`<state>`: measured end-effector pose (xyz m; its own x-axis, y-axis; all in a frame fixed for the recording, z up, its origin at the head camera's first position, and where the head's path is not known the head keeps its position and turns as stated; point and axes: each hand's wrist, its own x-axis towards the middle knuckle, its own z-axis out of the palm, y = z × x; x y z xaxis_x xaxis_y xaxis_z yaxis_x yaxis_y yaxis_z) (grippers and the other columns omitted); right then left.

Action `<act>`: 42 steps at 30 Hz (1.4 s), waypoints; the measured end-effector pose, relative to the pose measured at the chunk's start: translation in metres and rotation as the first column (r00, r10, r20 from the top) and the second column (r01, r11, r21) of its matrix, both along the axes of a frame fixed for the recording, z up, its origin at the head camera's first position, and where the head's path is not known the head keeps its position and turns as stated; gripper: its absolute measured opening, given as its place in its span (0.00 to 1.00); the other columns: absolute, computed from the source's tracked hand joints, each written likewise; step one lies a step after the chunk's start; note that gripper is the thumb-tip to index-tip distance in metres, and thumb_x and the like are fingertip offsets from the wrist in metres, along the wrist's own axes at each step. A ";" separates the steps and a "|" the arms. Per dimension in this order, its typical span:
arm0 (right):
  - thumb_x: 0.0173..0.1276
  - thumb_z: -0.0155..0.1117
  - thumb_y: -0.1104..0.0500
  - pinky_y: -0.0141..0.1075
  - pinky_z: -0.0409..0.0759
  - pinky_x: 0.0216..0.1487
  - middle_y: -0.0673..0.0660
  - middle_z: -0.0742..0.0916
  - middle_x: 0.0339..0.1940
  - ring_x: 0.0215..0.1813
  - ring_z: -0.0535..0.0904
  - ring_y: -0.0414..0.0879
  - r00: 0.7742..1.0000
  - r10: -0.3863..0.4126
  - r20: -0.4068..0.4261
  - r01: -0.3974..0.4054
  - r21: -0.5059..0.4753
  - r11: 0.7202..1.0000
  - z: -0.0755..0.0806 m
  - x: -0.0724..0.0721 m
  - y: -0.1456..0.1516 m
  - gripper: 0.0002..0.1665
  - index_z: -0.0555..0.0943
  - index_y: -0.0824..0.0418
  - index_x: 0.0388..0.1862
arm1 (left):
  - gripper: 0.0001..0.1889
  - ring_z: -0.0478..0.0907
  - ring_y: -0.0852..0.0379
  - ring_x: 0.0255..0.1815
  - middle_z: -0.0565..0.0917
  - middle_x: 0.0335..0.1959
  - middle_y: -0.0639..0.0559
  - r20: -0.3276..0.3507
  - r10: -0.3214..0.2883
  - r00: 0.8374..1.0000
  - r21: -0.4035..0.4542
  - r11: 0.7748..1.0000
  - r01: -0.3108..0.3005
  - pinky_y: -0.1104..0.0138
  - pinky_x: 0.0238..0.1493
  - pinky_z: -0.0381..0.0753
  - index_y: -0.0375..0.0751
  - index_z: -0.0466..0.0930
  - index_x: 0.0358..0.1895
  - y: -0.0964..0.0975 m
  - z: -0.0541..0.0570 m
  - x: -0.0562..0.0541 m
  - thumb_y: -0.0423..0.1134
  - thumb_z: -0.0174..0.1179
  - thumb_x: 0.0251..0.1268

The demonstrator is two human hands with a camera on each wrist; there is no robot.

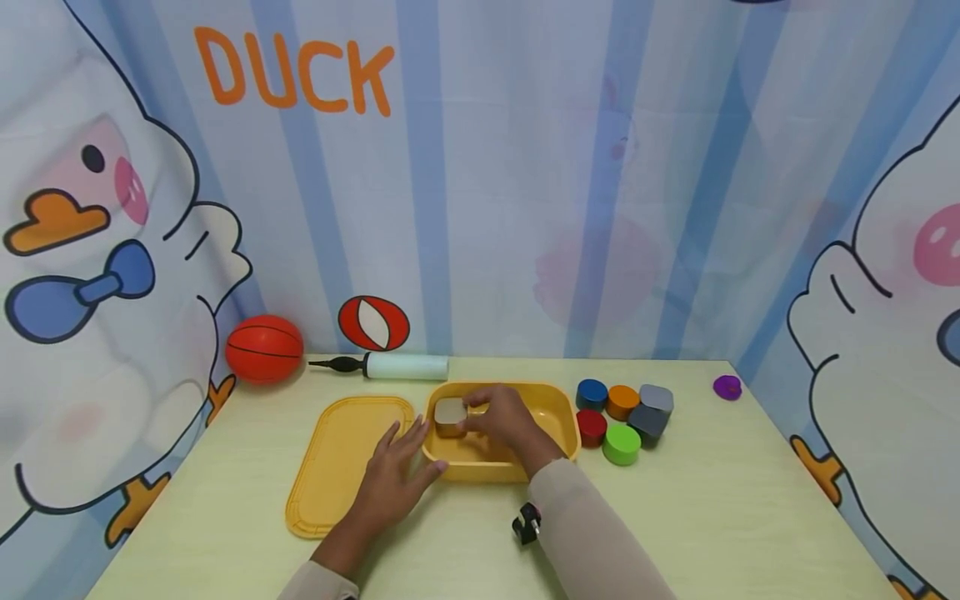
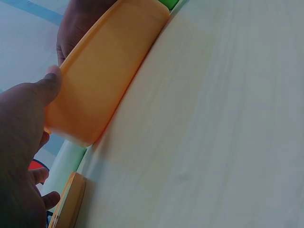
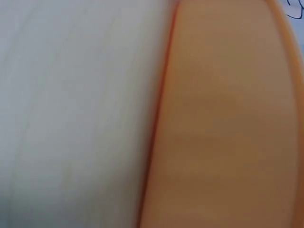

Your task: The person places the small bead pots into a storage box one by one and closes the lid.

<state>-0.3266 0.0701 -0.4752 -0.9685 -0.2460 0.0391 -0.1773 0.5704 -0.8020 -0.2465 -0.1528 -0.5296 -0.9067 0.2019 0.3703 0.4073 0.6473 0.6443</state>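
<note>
In the head view my right hand [image 1: 504, 418] reaches inside a yellow-orange plastic box [image 1: 498, 473]. Its fingers pinch a small tan block [image 1: 450, 412] with rounded corners, at the box's left end. My left hand [image 1: 392, 482] is spread at the left end of the box, thumb by the near corner. In the left wrist view, the left thumb touches the rim of the box [image 2: 107, 71], and part of the right hand [image 2: 85, 23] shows behind its wall. Only the outer wall of the box [image 3: 223, 118] and tabletop appear in the right wrist view; the hand itself is hidden there.
A matching yellow lid [image 1: 330, 475] lies left of the box. Several coloured blocks, among them a green one [image 1: 622, 445] and a red one [image 1: 591, 428], cluster to the right. Behind are a red ball [image 1: 264, 350] and a pump [image 1: 405, 367]; a purple item [image 1: 727, 387] lies far right.
</note>
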 end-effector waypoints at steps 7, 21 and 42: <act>0.69 0.82 0.56 0.55 0.87 0.68 0.64 0.91 0.64 0.66 0.87 0.63 0.999 -0.011 -0.039 0.013 0.032 0.999 0.013 0.003 0.009 0.26 0.90 0.62 0.63 | 0.39 0.54 0.24 0.89 0.70 0.84 0.41 0.010 0.004 1.000 -0.007 1.000 -0.004 0.25 0.82 0.58 0.37 0.70 0.81 -0.001 0.003 0.000 0.55 0.68 0.77; 0.73 0.79 0.56 0.50 0.90 0.59 0.61 0.90 0.65 0.64 0.85 0.61 0.981 -0.136 -0.138 0.123 -0.097 0.988 0.023 0.016 0.051 0.24 0.90 0.58 0.65 | 0.39 0.54 0.25 0.89 0.70 0.83 0.42 0.019 0.006 1.000 -0.007 1.000 -0.006 0.27 0.83 0.58 0.38 0.70 0.82 -0.002 0.005 -0.002 0.55 0.68 0.77; 0.73 0.78 0.59 0.61 0.80 0.75 0.64 0.88 0.67 0.72 0.80 0.63 0.887 -0.231 -0.400 0.190 -0.140 0.972 -0.003 0.039 0.134 0.23 0.89 0.63 0.64 | 0.39 0.53 0.25 0.89 0.69 0.84 0.41 0.023 -0.008 1.000 0.026 1.000 0.007 0.27 0.84 0.56 0.36 0.70 0.81 -0.001 0.002 0.001 0.53 0.69 0.76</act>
<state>-0.2879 0.2036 -0.4783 -0.8892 -0.0134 0.4574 -0.3867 0.5563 -0.7355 -0.2458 -0.1540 -0.5277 -0.9136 0.1995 0.3543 0.3969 0.6270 0.6703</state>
